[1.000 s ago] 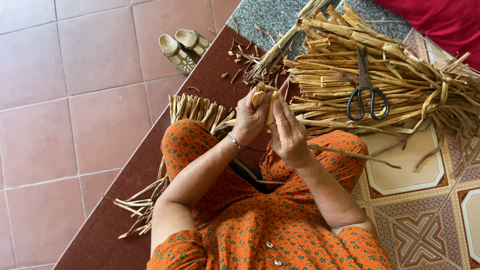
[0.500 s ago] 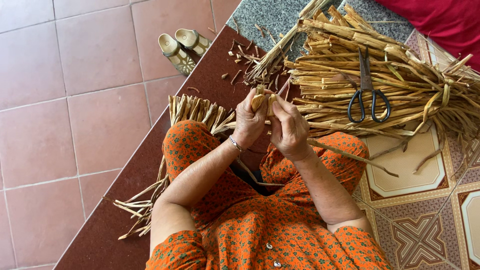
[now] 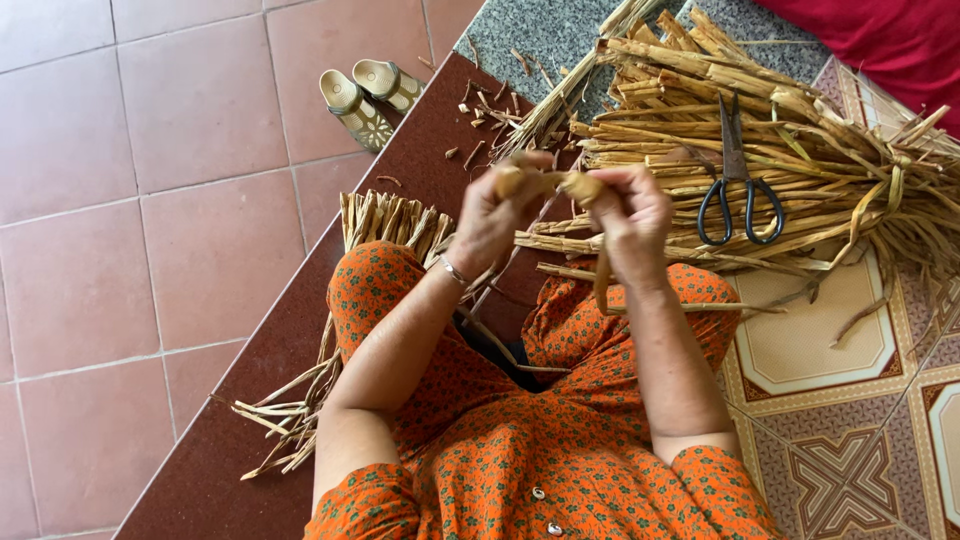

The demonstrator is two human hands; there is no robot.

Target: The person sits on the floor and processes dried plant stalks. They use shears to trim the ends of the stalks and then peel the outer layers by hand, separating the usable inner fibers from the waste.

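**Dried stalk held between both hands**

A pale dried stalk (image 3: 548, 183) spans the two raised hands, above the lap. The left hand (image 3: 492, 215) pinches one end, the right hand (image 3: 632, 218) the other; motion blur hides the finger placement. Black scissors (image 3: 740, 192) lie on the stalk pile (image 3: 800, 130) just beyond.

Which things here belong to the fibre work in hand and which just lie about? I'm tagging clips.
In the work: left hand, right hand, dried strip, strip pile, scissors.
Lying about: sandals, red cloth.
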